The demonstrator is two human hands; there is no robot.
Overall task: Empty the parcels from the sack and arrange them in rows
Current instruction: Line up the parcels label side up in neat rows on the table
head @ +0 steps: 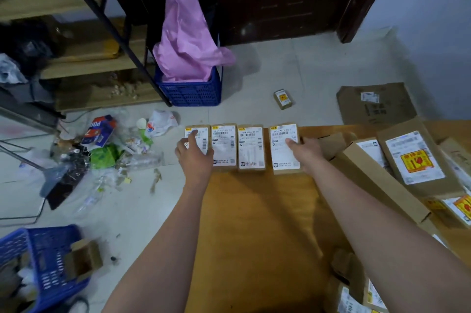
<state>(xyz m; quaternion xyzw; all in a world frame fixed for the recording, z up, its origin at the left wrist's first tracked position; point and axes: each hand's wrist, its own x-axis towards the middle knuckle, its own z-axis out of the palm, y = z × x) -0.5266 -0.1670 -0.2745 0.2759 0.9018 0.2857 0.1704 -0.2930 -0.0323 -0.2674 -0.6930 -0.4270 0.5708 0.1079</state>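
Along the sheet's far edge, four parcels (251, 148) side by side, long axes pointing away.

Labels on the row of parcels (251, 147) are too blurry to read. The left hand (195, 157) covers most of the leftmost parcel (197, 134). Blue basket (48, 256) and the parcel pile (407, 167) get cut off at the frame edges.

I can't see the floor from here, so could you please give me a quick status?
Left hand open on end parcel. Right hand open on fourth parcel. Row of four; unsorted boxes right.
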